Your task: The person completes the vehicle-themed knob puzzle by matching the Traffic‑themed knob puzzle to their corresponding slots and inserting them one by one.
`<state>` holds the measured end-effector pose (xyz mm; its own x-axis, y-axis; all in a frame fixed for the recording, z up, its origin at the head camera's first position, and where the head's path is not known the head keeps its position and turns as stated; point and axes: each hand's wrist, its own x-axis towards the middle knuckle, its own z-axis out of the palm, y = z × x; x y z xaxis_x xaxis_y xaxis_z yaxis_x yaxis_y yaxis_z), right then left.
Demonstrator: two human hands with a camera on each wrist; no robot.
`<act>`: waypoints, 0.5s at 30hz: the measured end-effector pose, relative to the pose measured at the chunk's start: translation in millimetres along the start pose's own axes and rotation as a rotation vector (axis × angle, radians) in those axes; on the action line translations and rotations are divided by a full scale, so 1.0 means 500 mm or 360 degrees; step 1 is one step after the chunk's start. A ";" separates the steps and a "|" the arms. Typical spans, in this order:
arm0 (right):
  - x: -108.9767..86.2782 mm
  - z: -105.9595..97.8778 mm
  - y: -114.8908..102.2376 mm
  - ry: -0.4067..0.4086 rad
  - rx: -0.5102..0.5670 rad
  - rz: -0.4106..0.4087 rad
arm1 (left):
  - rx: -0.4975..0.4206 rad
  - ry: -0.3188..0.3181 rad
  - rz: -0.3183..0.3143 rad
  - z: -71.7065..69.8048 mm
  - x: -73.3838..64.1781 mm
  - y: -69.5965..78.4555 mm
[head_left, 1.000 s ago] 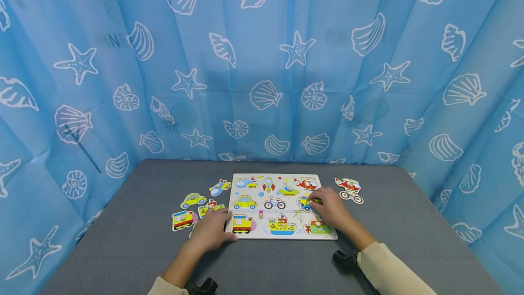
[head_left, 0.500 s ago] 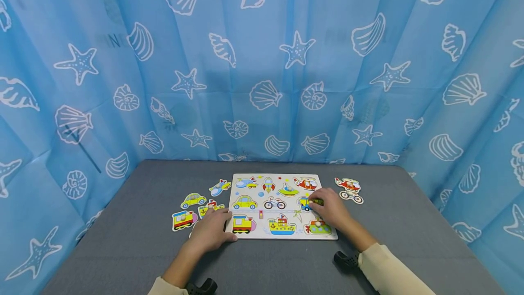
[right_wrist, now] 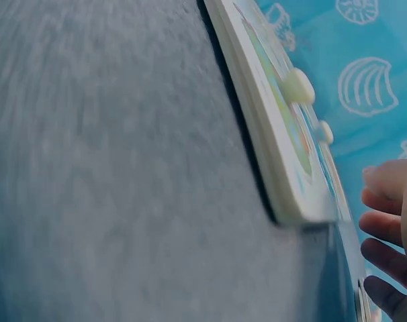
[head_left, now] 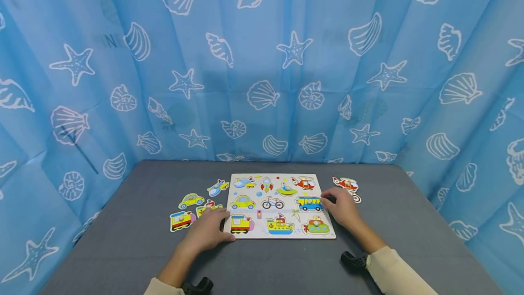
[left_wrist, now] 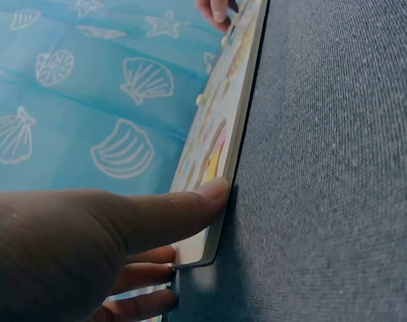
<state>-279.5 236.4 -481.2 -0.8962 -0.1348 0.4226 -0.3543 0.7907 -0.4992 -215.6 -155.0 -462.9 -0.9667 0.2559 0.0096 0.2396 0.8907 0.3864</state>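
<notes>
A white wooden puzzle board printed with vehicles lies on the grey table. My left hand grips its near left corner, thumb at the front edge and fingers along the left side. My right hand is just off the board's right edge, next to the blue and yellow bus piece. Its fingers are loosely bent with nothing between them. The bus piece sits in its place on the board. A submarine piece and a flying saucer piece also show knobs.
Left of the board lie loose plane, car, train and ship pieces, the ship partly behind my left hand. On the right are a helicopter piece and a bicycle piece. A blue shell-print curtain hangs behind the table.
My right hand has let go of the bus piece and moved right, uncovering it. The left hand keeps its hold on the board's corner. The head view has shifted slightly.
</notes>
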 end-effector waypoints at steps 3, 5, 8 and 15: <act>-0.004 -0.007 0.011 0.0055 -0.0012 0.0001 | -0.0022 -0.0002 0.0025 0.002 0.001 -0.008; -0.008 -0.013 0.017 0.0083 -0.0016 0.0008 | -0.0029 0.0002 0.0048 0.004 0.003 -0.015; -0.013 -0.022 0.023 0.0112 -0.0018 0.0033 | -0.0040 0.0023 0.0088 0.007 0.004 -0.024; -0.014 -0.040 0.043 0.0184 -0.0036 0.0084 | -0.0034 0.0099 0.0174 0.016 0.002 -0.040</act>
<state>-275.8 266.3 -480.0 -0.8764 -0.0240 0.4810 -0.3001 0.8084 -0.5064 -220.6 -169.4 -477.8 -0.9387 0.3269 0.1098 0.3428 0.8502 0.3997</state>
